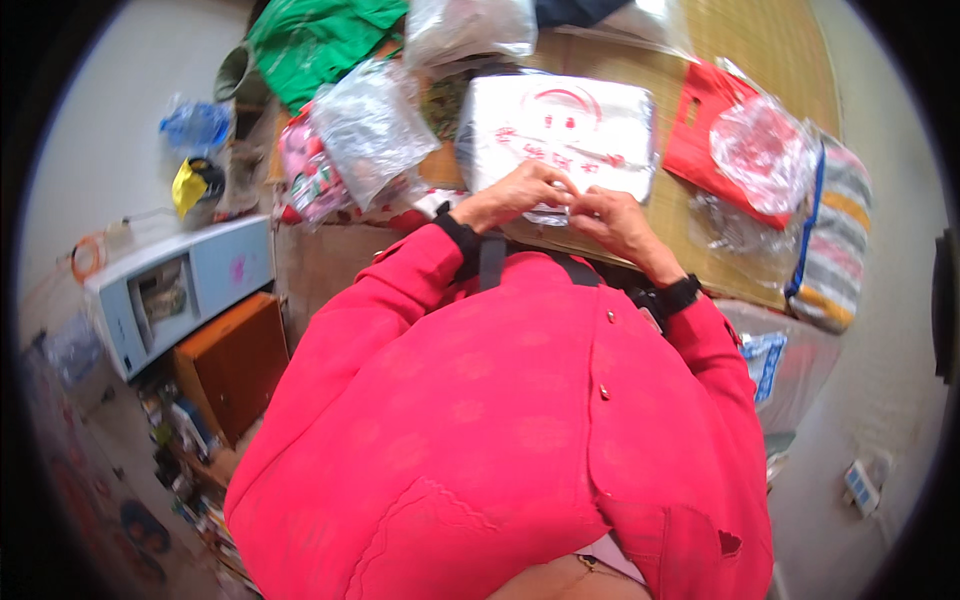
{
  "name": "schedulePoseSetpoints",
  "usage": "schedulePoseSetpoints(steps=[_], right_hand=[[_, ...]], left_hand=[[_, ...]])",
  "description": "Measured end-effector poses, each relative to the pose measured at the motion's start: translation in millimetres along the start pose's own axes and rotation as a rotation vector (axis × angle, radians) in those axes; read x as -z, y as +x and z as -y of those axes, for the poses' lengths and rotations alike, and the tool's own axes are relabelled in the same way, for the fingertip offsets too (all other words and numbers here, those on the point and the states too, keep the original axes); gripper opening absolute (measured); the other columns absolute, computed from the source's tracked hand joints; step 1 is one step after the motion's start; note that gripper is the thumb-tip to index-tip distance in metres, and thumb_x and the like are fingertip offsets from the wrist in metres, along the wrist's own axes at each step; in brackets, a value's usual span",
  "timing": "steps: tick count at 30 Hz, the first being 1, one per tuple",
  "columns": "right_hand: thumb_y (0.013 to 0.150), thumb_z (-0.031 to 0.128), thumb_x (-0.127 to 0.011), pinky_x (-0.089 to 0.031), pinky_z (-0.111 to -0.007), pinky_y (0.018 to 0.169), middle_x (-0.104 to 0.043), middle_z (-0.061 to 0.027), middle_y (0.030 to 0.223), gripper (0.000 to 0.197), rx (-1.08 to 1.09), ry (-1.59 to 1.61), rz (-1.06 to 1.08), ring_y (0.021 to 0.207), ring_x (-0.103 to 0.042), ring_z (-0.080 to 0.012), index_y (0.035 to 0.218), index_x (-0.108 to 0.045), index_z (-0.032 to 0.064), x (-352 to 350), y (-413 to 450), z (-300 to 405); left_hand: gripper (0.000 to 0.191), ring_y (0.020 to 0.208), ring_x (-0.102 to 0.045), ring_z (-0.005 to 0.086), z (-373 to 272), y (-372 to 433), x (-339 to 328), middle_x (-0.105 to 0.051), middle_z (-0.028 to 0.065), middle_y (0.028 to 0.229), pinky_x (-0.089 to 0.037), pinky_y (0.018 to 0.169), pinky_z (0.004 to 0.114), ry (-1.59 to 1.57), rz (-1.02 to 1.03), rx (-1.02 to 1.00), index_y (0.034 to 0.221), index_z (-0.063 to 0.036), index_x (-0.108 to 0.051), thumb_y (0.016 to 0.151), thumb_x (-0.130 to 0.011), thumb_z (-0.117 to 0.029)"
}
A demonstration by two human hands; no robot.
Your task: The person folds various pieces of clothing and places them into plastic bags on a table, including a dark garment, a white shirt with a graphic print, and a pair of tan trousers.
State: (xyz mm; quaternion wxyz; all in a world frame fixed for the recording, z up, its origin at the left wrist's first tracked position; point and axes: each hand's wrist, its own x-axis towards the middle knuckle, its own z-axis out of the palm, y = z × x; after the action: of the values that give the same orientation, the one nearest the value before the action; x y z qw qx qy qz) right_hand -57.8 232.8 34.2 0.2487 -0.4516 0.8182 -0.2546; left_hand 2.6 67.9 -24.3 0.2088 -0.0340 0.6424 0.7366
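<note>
A white plastic bag (600, 109) with a red smiling print and red writing lies flat on the bamboo mat (780, 45), in front of the person. At its near edge my left hand (523, 193) and my right hand (611, 221) meet, fingertips pinched together on what looks like the bag's edge; the exact hold is small and partly hidden by the fingers. Dark cloth shows at the bag's left side. To the right lies a red bag (686, 135) with a crumpled clear plastic bag (765, 154) on it.
A folded striped blanket (836, 232) lies at the far right. Left are a clear plastic bag (367, 124), a pink patterned package (307, 169) and green cloth (322, 45). More plastic bags (469, 30) lie beyond. A pale blue cabinet (232, 259) and a brown cabinet (240, 360) stand lower left.
</note>
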Motion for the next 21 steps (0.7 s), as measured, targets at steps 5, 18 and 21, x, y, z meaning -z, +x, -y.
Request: schedulePoseSetpoints(steps=[5,18,21], right_hand=[[0.08,0.006,-0.053,-0.046,-0.025,0.067,-0.063,-0.0096,0.08,0.013,-0.106,0.527,-0.286,0.072,-0.058,-0.0135,0.091,-0.061,0.0023,-4,9,-46],[0.085,0.007,-0.046,-0.043,-0.022,0.066,-0.055,-0.0014,0.084,0.019,-0.13,0.729,0.429,0.071,-0.052,-0.0099,0.101,-0.051,-0.0009,6,25,-43],[0.082,0.009,-0.051,-0.042,-0.025,0.063,-0.051,0.0001,0.075,0.015,-0.109,0.623,0.368,0.069,-0.051,-0.0093,0.094,-0.053,0.0003,3,23,-48]], left_hand=[[0.009,0.07,-0.058,0.03,1,1,-24,-0.056,0.0129,0.07,-0.046,0.061,0.037,0.899,-0.352,-0.428,0.076,-0.0036,-0.055,0.068,-0.055,-0.008],[0.01,0.066,-0.05,0.0172,0,-10,-22,-0.046,0.0014,0.066,-0.041,0.061,0.03,1.241,-0.618,-0.807,0.07,-0.0111,-0.046,0.067,-0.054,-0.017],[0.008,0.069,-0.05,0.0172,2,-8,-25,-0.046,0.0023,0.066,-0.041,0.062,0.029,1.288,-0.658,-0.802,0.067,-0.0108,-0.047,0.066,-0.052,-0.017]])
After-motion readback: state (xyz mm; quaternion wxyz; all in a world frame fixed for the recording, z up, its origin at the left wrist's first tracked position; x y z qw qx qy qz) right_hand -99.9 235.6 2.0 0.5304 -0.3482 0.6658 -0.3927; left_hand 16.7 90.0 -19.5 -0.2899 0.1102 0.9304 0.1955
